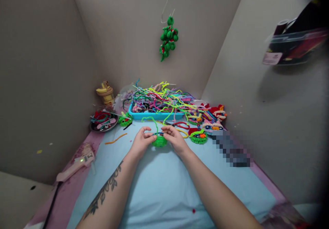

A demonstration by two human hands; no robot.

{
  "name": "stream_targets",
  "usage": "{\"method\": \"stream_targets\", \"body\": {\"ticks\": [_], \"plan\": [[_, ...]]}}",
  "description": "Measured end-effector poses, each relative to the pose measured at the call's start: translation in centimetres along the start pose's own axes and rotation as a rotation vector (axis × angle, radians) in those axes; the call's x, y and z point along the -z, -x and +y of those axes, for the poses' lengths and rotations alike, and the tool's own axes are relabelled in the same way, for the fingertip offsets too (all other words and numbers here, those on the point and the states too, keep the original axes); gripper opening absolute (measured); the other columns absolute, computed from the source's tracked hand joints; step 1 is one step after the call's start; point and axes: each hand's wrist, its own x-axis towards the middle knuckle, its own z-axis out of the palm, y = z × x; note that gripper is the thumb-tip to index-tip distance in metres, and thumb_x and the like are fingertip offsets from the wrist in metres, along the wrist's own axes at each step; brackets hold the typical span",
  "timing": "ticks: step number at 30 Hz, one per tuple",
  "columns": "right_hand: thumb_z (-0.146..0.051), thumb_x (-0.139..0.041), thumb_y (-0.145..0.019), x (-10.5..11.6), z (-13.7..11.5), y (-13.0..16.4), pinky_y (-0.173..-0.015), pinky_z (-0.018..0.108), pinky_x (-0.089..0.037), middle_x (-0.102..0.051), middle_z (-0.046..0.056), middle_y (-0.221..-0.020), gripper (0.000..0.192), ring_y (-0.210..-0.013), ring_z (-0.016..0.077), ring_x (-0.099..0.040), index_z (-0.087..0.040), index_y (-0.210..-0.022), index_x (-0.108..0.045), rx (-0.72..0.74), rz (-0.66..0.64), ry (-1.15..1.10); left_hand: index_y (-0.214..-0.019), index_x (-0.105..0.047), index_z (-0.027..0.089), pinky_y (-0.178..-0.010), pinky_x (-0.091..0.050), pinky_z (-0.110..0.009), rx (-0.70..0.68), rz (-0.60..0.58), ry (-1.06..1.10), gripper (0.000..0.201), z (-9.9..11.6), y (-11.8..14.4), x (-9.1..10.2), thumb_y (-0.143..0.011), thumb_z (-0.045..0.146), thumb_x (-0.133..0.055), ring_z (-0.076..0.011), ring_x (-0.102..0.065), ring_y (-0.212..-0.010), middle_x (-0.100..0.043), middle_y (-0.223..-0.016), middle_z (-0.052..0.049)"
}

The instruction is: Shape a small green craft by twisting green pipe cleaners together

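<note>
Close to the middle of the cloth, a rounded green pipe-cleaner piece [159,141] sits between my two hands. A loose green strand rises from it and bends to the left. Along its top edge runs a short dark blue strip [157,133], probably pipe cleaner. My left hand [142,140] pinches the left side of the piece between thumb and fingers. On the opposite side, my right hand [175,139] pinches the upper right edge, near the blue strip. The fingertips partly hide where each hand meets the piece.
Behind my hands stands a blue tray [154,116] heaped with colourful pipe cleaners. Red-handled scissors [182,124] lie beyond my right hand. Finished fuzzy faces [199,136] sit at right. A glue gun [77,165] with a lit green light and a dark bowl [104,129] are at left.
</note>
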Motion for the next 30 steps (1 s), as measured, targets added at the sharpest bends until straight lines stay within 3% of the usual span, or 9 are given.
{"method": "stream_targets", "body": {"ticks": [5,10,13,17,21,23,26,30], "plan": [[-0.034,-0.074,-0.062,0.1,-0.1,0.1,-0.059,0.025,-0.044,-0.062,0.000,-0.074,0.034,-0.063,0.0127,-0.057,-0.021,-0.090,-0.059,-0.055,-0.021,0.004,-0.091,-0.052,0.019,-0.067,-0.044,-0.025,-0.059,-0.041,0.001,0.044,-0.1,-0.1,0.2,-0.058,0.030,-0.079,-0.0118,-0.059,-0.064,-0.064,-0.072,0.001],[-0.030,-0.074,-0.062,0.0,-0.1,0.1,-0.060,0.024,-0.042,-0.063,0.000,-0.077,0.029,-0.067,0.0131,-0.057,-0.020,-0.086,-0.060,0.013,0.008,0.103,-0.087,-0.069,0.017,-0.086,-0.043,-0.030,-0.180,-0.118,-0.191,0.031,-0.2,0.0,0.1,-0.062,0.033,-0.076,-0.0229,-0.057,-0.103,-0.062,-0.111,-0.010],[-0.029,-0.074,-0.062,-0.1,-0.3,0.1,-0.060,0.024,-0.042,-0.062,-0.001,-0.075,0.029,-0.065,0.0121,-0.055,-0.020,-0.085,-0.060,0.019,0.035,0.090,-0.076,-0.073,0.017,-0.088,-0.043,-0.033,-0.217,-0.089,-0.269,0.023,-0.3,-0.1,0.2,-0.067,0.037,-0.072,-0.0258,-0.055,-0.107,-0.061,-0.115,-0.011],[-0.032,-0.076,-0.059,-0.3,-0.7,0.1,-0.058,0.024,-0.042,-0.060,-0.002,-0.071,0.034,-0.059,0.0113,-0.054,-0.021,-0.086,-0.057,-0.025,0.117,-0.088,-0.075,-0.073,0.016,-0.085,-0.045,-0.033,-0.187,0.007,-0.151,0.025,-0.5,-0.2,-0.1,-0.063,0.038,-0.075,-0.0252,-0.058,-0.103,-0.064,-0.111,-0.012],[-0.034,-0.079,-0.054,-0.4,-0.9,0.0,-0.058,0.027,-0.045,-0.061,-0.001,-0.072,0.041,-0.059,0.0133,-0.056,-0.022,-0.084,-0.055,-0.062,0.138,-0.226,-0.077,-0.071,0.015,-0.083,-0.046,-0.032,-0.090,-0.037,0.038,0.029,-0.4,0.1,-0.5,-0.061,0.038,-0.077,-0.0254,-0.058,-0.102,-0.061,-0.120,-0.013],[-0.034,-0.079,-0.053,-0.3,-1.0,-0.1,-0.058,0.027,-0.046,-0.060,-0.001,-0.071,0.041,-0.060,0.0137,-0.056,-0.023,-0.084,-0.054,-0.047,0.152,-0.255,-0.079,-0.070,0.015,-0.080,-0.047,-0.033,-0.019,-0.059,0.101,0.030,-0.3,0.2,-0.5,-0.060,0.037,-0.078,-0.0237,-0.061,-0.096,-0.063,-0.117,-0.011],[-0.033,-0.078,-0.054,0.1,-1.2,-0.2,-0.058,0.027,-0.046,-0.060,-0.001,-0.072,0.040,-0.061,0.0143,-0.057,-0.023,-0.085,-0.055,-0.030,0.156,-0.273,-0.079,-0.067,0.016,-0.074,-0.049,-0.033,0.057,-0.052,0.125,0.032,-0.3,0.2,-0.3,-0.057,0.035,-0.079,-0.0192,-0.063,-0.081,-0.068,-0.092,-0.006],[-0.034,-0.075,-0.059,0.5,-1.1,-0.2,-0.057,0.025,-0.043,-0.060,-0.001,-0.070,0.034,-0.060,0.0132,-0.055,-0.020,-0.087,-0.060,-0.096,0.077,-0.192,-0.074,-0.066,0.015,-0.062,-0.045,-0.025,-0.013,-0.014,-0.002,0.030,-0.5,0.0,-0.2,-0.057,0.036,-0.079,-0.0124,-0.056,-0.061,-0.064,-0.066,-0.001]]}}
